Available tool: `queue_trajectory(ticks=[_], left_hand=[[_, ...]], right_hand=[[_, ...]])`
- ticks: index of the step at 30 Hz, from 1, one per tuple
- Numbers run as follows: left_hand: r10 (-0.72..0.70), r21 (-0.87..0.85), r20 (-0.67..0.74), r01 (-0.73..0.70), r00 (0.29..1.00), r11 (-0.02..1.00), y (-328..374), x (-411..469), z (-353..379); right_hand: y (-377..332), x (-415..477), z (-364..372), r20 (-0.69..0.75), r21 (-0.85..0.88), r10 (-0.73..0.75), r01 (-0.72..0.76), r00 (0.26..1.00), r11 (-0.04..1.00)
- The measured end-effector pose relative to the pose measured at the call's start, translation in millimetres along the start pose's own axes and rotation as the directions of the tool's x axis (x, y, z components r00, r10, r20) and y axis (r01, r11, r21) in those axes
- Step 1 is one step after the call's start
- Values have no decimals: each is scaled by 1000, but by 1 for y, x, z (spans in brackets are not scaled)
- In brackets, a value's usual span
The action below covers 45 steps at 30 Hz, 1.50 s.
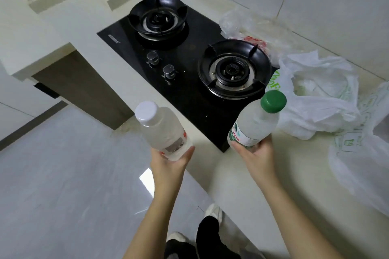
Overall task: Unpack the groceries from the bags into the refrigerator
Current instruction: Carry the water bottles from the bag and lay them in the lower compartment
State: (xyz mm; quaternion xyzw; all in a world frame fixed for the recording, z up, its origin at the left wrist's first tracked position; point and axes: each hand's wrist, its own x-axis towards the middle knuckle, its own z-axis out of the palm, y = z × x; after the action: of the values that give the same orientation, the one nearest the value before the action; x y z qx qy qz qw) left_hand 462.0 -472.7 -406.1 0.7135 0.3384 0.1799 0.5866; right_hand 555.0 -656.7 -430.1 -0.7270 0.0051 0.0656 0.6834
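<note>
White-capped bottle (pixel 163 130): held at its base by the left hand (pixel 169 164), fingers curled round it, above the floor (pixel 63 174). The right hand (pixel 255 156) grips the green-capped bottle (pixel 255 121) the same way, at the stove (pixel 168 65) corner. Plastic bags (pixel 315 94) lie crumpled on the counter (pixel 294 164) — right of the stove.

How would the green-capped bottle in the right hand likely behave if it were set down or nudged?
The green-capped bottle looks full of cloudy liquid, so it is probably heavy for its size. Its round body would likely roll if laid flat. The right hand grips only its base, so the tall, tilted bottle may be prone to tipping.
</note>
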Motion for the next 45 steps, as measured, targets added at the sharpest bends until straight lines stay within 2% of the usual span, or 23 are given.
queue_trajectory(ticks=[7,13,20,25,29,35,41,45], left_hand=[[77,-60,-181,-89,981,994,36,-8,-63],[137,-36,-253,-150,958,988,56,-22,-134],[194,-12,-371,-213,908,977,73,-61,-203],[154,-34,-519,-200,841,979,78,-89,-256],[129,-48,-631,-204,765,978,78,-113,-305],[143,59,-778,-157,612,986,67,-154,-385],[63,26,-918,-99,391,995,63,-210,-434],[23,6,-970,-74,241,997,56,-246,-457]], right_hand=[[-50,-7,52,179,64,-87,77,980,995],[-94,-29,97,278,46,-211,206,937,977],[-132,-76,146,416,132,-291,260,861,957],[-161,-116,183,539,115,-326,316,777,942],[-182,-153,219,623,101,-351,373,699,922],[-207,-217,284,726,165,-364,366,583,916],[-220,-282,338,836,257,-386,344,389,903],[-219,-321,368,899,267,-341,273,275,924]])
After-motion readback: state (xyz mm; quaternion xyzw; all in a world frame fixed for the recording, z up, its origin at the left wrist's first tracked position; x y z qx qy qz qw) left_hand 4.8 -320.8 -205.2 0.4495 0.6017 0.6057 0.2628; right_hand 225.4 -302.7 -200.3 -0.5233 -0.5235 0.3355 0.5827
